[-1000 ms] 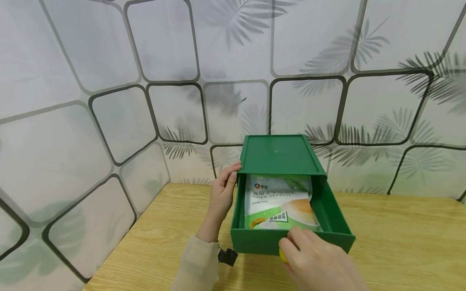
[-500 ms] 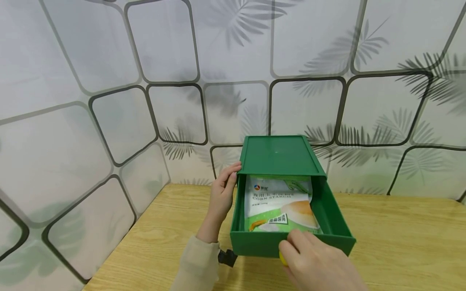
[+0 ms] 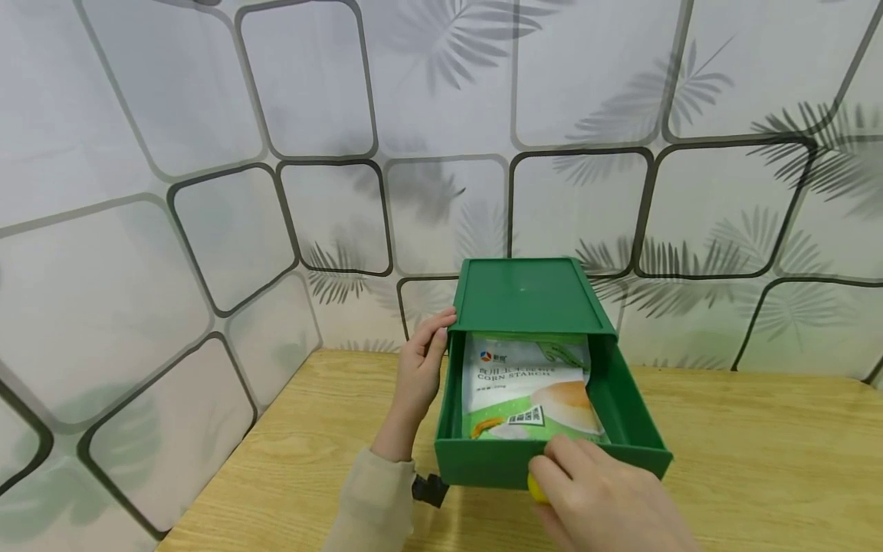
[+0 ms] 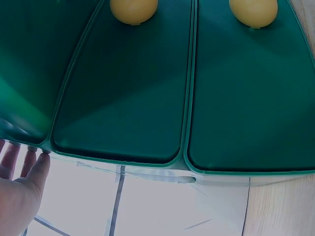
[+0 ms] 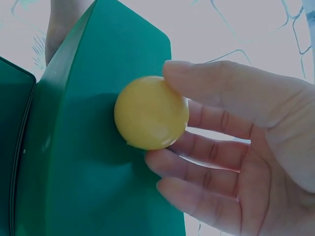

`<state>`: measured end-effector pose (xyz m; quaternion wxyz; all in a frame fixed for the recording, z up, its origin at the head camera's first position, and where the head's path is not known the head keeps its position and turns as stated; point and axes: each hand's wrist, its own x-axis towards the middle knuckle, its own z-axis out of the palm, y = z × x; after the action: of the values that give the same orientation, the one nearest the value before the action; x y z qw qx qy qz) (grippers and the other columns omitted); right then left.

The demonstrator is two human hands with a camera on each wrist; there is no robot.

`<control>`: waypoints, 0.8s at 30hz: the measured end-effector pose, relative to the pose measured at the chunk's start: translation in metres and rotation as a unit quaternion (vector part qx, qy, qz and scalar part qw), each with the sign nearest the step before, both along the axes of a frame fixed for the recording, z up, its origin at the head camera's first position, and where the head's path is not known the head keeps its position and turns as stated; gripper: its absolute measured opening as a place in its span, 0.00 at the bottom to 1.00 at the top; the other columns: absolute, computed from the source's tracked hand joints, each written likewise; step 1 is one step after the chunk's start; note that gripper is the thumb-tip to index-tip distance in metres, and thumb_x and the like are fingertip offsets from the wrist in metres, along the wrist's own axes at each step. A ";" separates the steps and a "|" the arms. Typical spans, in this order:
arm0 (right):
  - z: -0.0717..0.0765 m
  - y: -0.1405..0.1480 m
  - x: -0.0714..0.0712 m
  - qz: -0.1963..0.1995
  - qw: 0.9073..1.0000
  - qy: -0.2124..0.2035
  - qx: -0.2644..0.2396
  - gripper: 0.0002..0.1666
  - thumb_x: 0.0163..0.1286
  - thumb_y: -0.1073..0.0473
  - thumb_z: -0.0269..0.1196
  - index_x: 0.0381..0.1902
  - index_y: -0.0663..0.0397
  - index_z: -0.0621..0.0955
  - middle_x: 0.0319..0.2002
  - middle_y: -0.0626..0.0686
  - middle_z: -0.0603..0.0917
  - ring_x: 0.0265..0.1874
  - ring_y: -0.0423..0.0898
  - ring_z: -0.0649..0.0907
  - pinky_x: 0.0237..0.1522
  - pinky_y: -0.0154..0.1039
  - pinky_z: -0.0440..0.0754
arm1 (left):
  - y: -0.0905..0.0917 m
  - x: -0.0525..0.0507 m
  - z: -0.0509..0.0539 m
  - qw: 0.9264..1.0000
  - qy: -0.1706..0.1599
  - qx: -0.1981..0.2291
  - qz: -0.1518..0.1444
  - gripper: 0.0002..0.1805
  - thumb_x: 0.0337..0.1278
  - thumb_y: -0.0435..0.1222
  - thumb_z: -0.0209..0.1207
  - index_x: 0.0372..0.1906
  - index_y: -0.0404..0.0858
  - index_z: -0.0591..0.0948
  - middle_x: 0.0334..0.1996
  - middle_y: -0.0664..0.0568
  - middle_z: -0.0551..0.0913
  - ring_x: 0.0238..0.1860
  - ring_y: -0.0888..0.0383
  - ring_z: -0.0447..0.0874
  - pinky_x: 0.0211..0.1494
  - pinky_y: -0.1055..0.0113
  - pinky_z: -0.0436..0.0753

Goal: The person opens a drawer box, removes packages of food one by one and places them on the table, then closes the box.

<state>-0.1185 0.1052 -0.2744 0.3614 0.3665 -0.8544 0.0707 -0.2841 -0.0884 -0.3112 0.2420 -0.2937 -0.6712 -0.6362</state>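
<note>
The rectangular green drawer (image 3: 483, 462) looks smooth plastic, its round yellow knob (image 5: 150, 113) glossy plastic; the white-and-green packet (image 3: 513, 391) looks slick film, the yellowish tabletop (image 3: 759, 452) grained wood.

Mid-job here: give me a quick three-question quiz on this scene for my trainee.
1. Fill in: the packet in the green drawer reads "CORN ____".
2. Which hand grips the yellow knob: A) left or B) right?
3. True or false: the drawer is fully shut.

Key:
1. STARCH
2. B, the right hand
3. False; it stands open, with the packet showing inside.
</note>
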 end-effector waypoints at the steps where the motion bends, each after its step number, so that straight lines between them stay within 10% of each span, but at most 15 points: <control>1: 0.000 0.001 0.000 0.004 1.000 0.002 -0.002 0.14 0.50 0.51 0.66 0.20 0.45 0.70 0.23 0.40 0.64 0.19 0.35 0.64 0.13 0.24 0.59 | 0.000 0.000 0.000 1.000 -0.001 0.001 -0.001 0.16 0.65 0.29 0.42 0.52 0.28 0.73 0.56 0.42 0.70 0.59 0.53 0.64 0.56 0.59 0.68; 8: 0.005 0.003 -0.001 0.032 0.999 0.019 -0.018 0.25 0.66 0.41 0.36 0.22 0.46 0.73 0.23 0.39 0.67 0.20 0.35 0.68 0.15 0.25 0.66 | 0.000 0.001 0.000 1.000 -0.004 -0.004 -0.001 0.16 0.65 0.32 0.42 0.52 0.30 0.74 0.56 0.45 0.70 0.58 0.56 0.65 0.56 0.63 0.69; 15: 0.008 0.008 -0.006 0.076 0.995 0.022 -0.060 0.22 0.65 0.42 0.44 0.26 0.45 0.78 0.27 0.38 0.73 0.24 0.33 0.72 0.22 0.24 0.71 | -0.001 0.001 0.000 1.000 0.006 -0.004 0.001 0.16 0.65 0.34 0.43 0.52 0.30 0.74 0.56 0.45 0.71 0.58 0.56 0.65 0.55 0.62 0.69; 19: -0.008 0.019 -0.022 0.104 0.990 0.049 -0.082 0.09 0.59 0.46 0.59 0.31 0.43 0.79 0.33 0.37 0.74 0.28 0.34 0.73 0.26 0.25 0.72 | -0.001 0.002 0.000 1.000 0.005 -0.007 0.001 0.17 0.65 0.34 0.43 0.52 0.31 0.74 0.56 0.45 0.71 0.57 0.56 0.66 0.55 0.62 0.70; 24: -0.029 0.033 -0.041 0.120 0.984 0.080 -0.102 0.17 0.49 0.50 0.68 0.39 0.40 0.79 0.39 0.38 0.74 0.31 0.36 0.73 0.29 0.25 0.71 | -0.001 0.001 0.000 1.000 0.005 -0.011 0.002 0.17 0.66 0.34 0.43 0.53 0.31 0.74 0.56 0.46 0.70 0.57 0.57 0.66 0.55 0.63 0.70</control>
<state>-0.1592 0.1385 -0.3034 0.4529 0.4325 -0.7607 0.1709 -0.2826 -0.0890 -0.3116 0.2430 -0.2979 -0.6777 -0.6268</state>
